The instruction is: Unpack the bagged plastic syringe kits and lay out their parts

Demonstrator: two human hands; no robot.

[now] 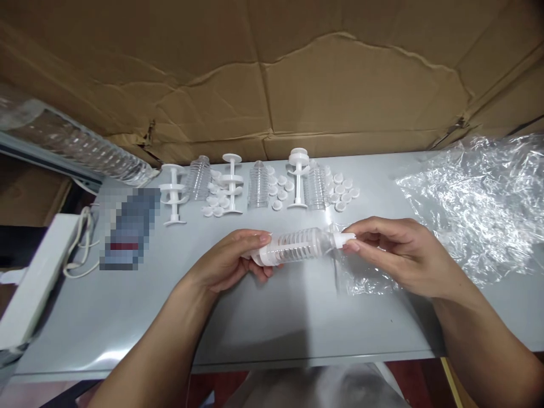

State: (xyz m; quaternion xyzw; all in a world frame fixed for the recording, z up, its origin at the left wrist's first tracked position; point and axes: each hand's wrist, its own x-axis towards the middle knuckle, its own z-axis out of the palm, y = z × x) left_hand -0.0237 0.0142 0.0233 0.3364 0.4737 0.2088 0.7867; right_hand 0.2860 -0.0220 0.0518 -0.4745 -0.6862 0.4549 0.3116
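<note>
A clear ribbed plastic barrel (297,246) with a white end lies level in front of me, above the grey table. My left hand (236,258) is wrapped round its left, white end. At the other end, my right hand (389,249) pinches a small white cap (343,239) on the narrow neck between thumb and fingers. Behind them stands a row of parts: white plungers with discs (173,192), more clear ribbed barrels (258,187), and groups of several small round white caps (343,190). A clear plastic bag (369,277) lies partly under my right hand.
Crumpled clear plastic film (480,209) covers the table's right side. A tall cardboard wall (272,85) closes off the back. On the left are a pixelated item (131,226), a white power strip (40,277) with cable, and a large clear ribbed bottle (85,141).
</note>
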